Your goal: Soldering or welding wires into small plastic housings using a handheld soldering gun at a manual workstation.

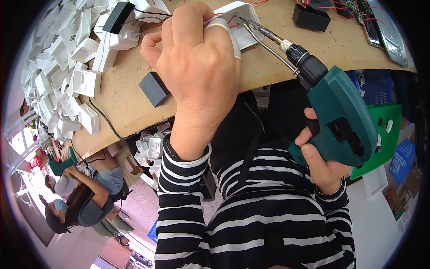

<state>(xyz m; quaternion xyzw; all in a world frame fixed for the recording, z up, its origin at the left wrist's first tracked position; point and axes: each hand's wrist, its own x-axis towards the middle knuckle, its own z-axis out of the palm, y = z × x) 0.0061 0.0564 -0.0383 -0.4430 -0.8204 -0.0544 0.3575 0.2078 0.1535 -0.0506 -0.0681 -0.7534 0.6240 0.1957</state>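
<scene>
Left hand [197, 67] clamps the white plastic housing [239, 22]; right hand [320, 163] grips the green electric screwdriver [338, 116], bit at a screw; white housings [58, 58] lie heaped alongside.

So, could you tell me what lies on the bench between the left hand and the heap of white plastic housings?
In the head view, a small black rectangular box lies on the brown bench between the left hand and the white housings.
</scene>
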